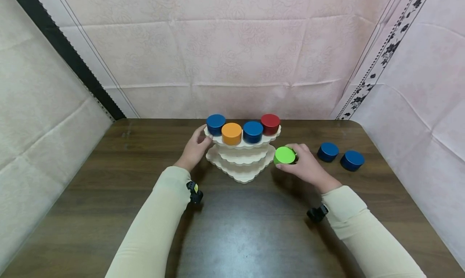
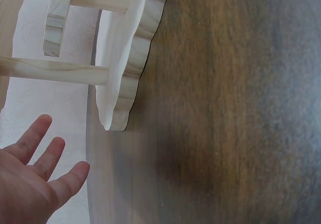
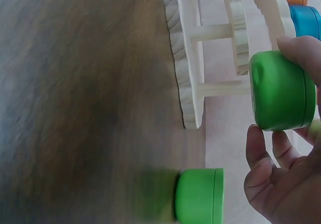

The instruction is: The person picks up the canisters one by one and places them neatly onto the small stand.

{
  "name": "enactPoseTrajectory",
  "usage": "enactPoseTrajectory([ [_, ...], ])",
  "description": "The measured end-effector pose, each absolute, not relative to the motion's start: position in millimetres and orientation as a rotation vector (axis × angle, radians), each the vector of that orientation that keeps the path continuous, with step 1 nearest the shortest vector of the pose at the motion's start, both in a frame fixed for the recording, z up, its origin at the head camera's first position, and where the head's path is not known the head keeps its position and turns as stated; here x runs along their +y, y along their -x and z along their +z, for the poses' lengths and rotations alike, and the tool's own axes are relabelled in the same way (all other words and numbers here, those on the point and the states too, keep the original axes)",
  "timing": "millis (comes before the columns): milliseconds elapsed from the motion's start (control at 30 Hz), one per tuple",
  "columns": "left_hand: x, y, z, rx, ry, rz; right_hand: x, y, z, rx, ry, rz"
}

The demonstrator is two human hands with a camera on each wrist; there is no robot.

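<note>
A three-tier wooden stand (image 1: 241, 165) sits mid-table, its top tier carrying a blue cylinder (image 1: 216, 124), an orange one (image 1: 231, 133), another blue one (image 1: 252, 131) and a red one (image 1: 270, 123). My left hand (image 1: 199, 145) reaches to the top tier's left edge; in the left wrist view the left hand (image 2: 35, 176) shows straight, spread fingers holding nothing. My right hand (image 1: 305, 163) grips a green cylinder (image 1: 284, 155) just right of the stand, level with the lower tiers. The right wrist view shows that green cylinder (image 3: 278, 91) between thumb and fingers, and a second green cylinder (image 3: 198, 195) on the table below it.
Two loose blue cylinders (image 1: 328, 151) (image 1: 352, 160) lie on the dark wooden table (image 1: 232, 229) to the right of my right hand. Pink cloth walls close in the back and both sides.
</note>
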State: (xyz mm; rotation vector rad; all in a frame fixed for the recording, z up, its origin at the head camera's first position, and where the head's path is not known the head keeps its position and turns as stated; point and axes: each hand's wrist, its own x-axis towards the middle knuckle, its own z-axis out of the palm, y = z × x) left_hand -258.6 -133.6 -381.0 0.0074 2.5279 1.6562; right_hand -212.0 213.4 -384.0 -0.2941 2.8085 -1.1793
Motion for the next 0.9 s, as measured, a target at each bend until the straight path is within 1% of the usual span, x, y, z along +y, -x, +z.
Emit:
enactPoseTrajectory([
  [533, -134, 259, -381, 2.534, -0.013, 1.667, 194, 223, -377, 2.800, 0.280, -1.189],
  [900, -134, 261, -383, 2.537, -0.023, 1.671, 184, 224, -373, 2.785, 0.249, -1.206],
])
